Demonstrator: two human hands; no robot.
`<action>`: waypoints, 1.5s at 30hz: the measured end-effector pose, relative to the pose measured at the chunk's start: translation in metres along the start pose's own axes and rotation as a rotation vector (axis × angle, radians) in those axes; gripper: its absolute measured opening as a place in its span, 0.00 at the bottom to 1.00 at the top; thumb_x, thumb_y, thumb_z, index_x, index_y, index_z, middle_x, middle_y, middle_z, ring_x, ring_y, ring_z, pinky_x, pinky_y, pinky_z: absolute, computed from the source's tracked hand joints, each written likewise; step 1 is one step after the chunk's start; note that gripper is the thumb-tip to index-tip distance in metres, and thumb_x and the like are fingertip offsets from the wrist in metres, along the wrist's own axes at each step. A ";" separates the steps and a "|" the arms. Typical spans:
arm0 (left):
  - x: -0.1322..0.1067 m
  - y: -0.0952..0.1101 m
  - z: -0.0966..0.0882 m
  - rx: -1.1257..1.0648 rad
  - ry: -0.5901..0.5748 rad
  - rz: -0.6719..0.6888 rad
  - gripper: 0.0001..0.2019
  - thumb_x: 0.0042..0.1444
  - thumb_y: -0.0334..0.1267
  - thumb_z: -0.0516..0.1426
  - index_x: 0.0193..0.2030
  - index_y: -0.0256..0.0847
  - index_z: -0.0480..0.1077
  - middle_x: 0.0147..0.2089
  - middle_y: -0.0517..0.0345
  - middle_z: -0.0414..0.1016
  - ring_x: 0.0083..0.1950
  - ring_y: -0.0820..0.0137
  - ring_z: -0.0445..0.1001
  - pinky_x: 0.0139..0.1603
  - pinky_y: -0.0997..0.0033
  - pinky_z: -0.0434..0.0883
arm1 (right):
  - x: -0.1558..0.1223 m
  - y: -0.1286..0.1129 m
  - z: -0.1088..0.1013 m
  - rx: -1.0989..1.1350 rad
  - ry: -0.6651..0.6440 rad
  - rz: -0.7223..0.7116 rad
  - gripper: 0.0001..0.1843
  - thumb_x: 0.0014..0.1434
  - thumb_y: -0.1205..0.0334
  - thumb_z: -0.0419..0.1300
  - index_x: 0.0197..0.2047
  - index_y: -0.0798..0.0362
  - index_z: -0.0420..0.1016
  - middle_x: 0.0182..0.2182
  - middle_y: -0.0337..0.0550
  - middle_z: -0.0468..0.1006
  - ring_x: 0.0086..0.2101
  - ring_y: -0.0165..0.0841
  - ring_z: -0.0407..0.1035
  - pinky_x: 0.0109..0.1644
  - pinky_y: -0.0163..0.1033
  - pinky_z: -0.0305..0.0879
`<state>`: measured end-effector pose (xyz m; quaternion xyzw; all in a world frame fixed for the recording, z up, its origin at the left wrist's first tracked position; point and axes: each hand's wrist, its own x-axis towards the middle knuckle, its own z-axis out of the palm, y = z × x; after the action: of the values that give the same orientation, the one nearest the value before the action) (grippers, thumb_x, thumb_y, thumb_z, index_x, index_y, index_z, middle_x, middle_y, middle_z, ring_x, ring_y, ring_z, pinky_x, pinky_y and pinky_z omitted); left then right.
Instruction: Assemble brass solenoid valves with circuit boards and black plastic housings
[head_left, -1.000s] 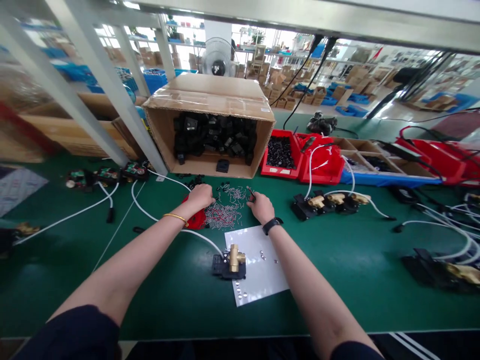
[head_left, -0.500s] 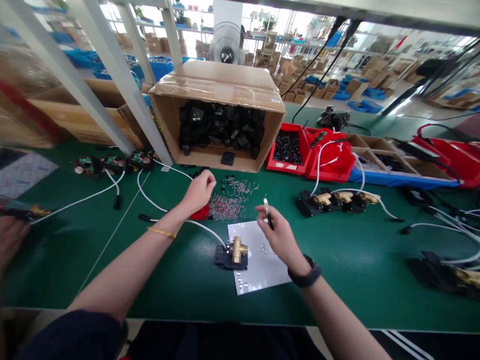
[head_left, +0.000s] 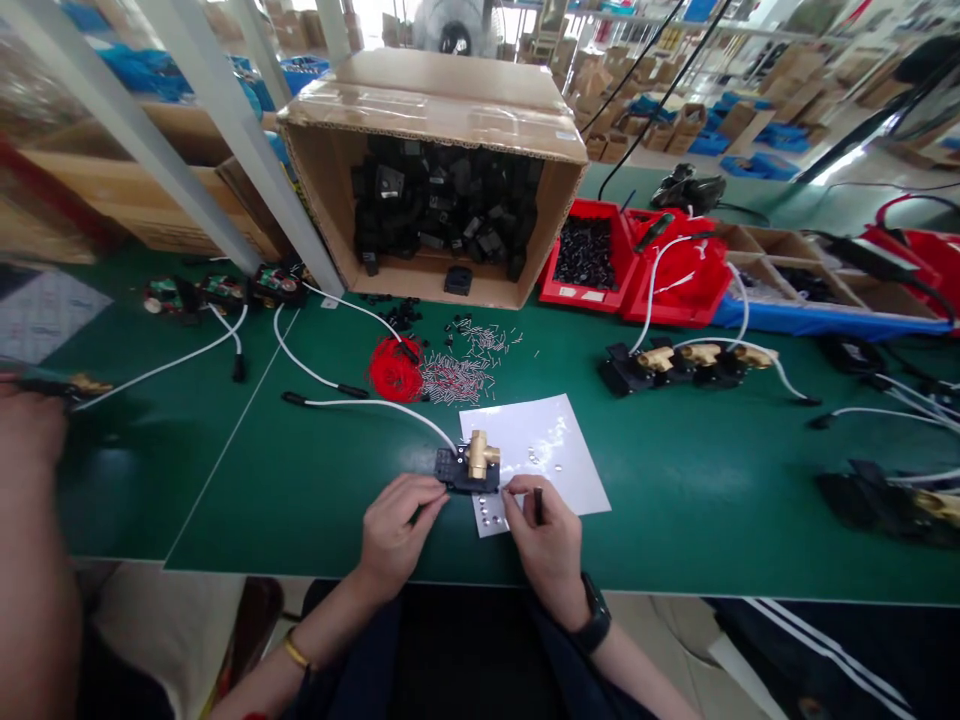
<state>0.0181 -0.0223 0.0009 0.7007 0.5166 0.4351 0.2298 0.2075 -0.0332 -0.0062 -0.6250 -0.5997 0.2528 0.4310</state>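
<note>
A brass T-shaped valve sits on a black plastic base, with a white cable running off to the left. My left hand is closed in a pinch at the base's lower left corner; what its fingertips hold is too small to make out. At the lower right corner, my right hand has thumb and forefinger together and keeps a slim dark pen-like tool in its grip. Under the base and my right hand lies a white sheet with several small shiny pieces on it.
Behind are red wires, a heap of thin pins and a carton of black housings. Red bins and more valve assemblies stand to the right. Another person's arm is at the left edge.
My left hand has come back from beside the red wires to the base. My right hand has moved down to the base's right corner, still holding the pen-like tool. The view has tilted down.
</note>
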 end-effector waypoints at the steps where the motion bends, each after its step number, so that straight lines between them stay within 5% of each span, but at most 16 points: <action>1: 0.001 0.000 0.002 0.031 -0.023 0.003 0.04 0.55 0.30 0.57 0.33 0.41 0.72 0.33 0.57 0.78 0.36 0.69 0.76 0.40 0.66 0.73 | 0.000 0.000 0.001 -0.016 -0.004 -0.012 0.03 0.57 0.66 0.55 0.32 0.51 0.68 0.27 0.40 0.74 0.24 0.30 0.66 0.28 0.34 0.63; 8: -0.003 -0.001 0.006 0.170 -0.042 0.035 0.04 0.57 0.31 0.56 0.35 0.40 0.73 0.34 0.56 0.79 0.36 0.70 0.76 0.42 0.68 0.72 | 0.001 0.001 0.003 0.004 -0.034 -0.121 0.06 0.58 0.70 0.54 0.32 0.50 0.67 0.31 0.42 0.76 0.33 0.32 0.71 0.37 0.35 0.66; 16: 0.003 -0.005 0.013 0.194 0.020 0.129 0.04 0.56 0.32 0.57 0.31 0.39 0.73 0.29 0.58 0.78 0.31 0.71 0.75 0.37 0.72 0.71 | 0.003 0.004 0.004 -0.015 -0.051 -0.229 0.07 0.57 0.72 0.53 0.32 0.51 0.68 0.30 0.42 0.74 0.32 0.31 0.70 0.36 0.34 0.67; 28: 0.003 -0.003 0.018 0.078 -0.085 -0.404 0.09 0.47 0.37 0.63 0.23 0.40 0.67 0.24 0.63 0.69 0.26 0.72 0.68 0.30 0.73 0.65 | -0.005 0.011 -0.015 -0.079 -0.181 -0.341 0.13 0.60 0.71 0.54 0.46 0.52 0.73 0.41 0.48 0.77 0.40 0.34 0.73 0.44 0.37 0.72; 30: 0.004 -0.006 0.014 0.024 -0.043 -0.478 0.12 0.42 0.37 0.66 0.29 0.40 0.66 0.25 0.65 0.66 0.26 0.73 0.66 0.29 0.73 0.65 | -0.005 0.012 -0.020 -0.106 -0.190 -0.340 0.12 0.60 0.70 0.54 0.46 0.51 0.74 0.43 0.48 0.77 0.41 0.34 0.73 0.45 0.38 0.72; 33: 0.013 -0.013 0.003 -0.144 0.043 -0.458 0.31 0.37 0.37 0.68 0.49 0.42 0.61 0.38 0.61 0.67 0.33 0.72 0.68 0.35 0.71 0.67 | 0.004 0.012 -0.025 -0.120 -0.195 -0.279 0.16 0.59 0.67 0.58 0.51 0.50 0.70 0.48 0.49 0.74 0.47 0.38 0.70 0.50 0.44 0.70; 35: 0.025 -0.016 -0.007 -0.196 -0.066 -0.338 0.35 0.38 0.38 0.68 0.54 0.43 0.59 0.47 0.54 0.67 0.41 0.68 0.69 0.42 0.68 0.68 | 0.014 0.012 -0.025 -0.118 -0.269 -0.214 0.29 0.56 0.64 0.61 0.60 0.50 0.61 0.55 0.51 0.68 0.53 0.42 0.65 0.53 0.48 0.68; 38: 0.046 -0.018 -0.015 -0.142 -0.350 -0.184 0.24 0.41 0.39 0.67 0.47 0.43 0.69 0.47 0.53 0.70 0.48 0.63 0.68 0.50 0.62 0.65 | 0.030 0.011 -0.022 -0.094 -0.444 -0.149 0.42 0.51 0.63 0.65 0.65 0.48 0.51 0.60 0.49 0.62 0.57 0.44 0.59 0.55 0.50 0.66; 45: 0.057 -0.027 -0.011 -0.042 -0.513 -0.179 0.25 0.38 0.39 0.68 0.46 0.43 0.72 0.47 0.53 0.73 0.50 0.59 0.68 0.54 0.55 0.64 | 0.053 0.003 -0.019 -0.029 -0.557 -0.119 0.37 0.48 0.66 0.67 0.60 0.49 0.61 0.55 0.47 0.69 0.53 0.42 0.65 0.58 0.50 0.61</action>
<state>0.0000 0.0388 0.0074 0.7346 0.4924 0.2319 0.4052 0.2328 0.0144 0.0112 -0.5014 -0.7341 0.3805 0.2549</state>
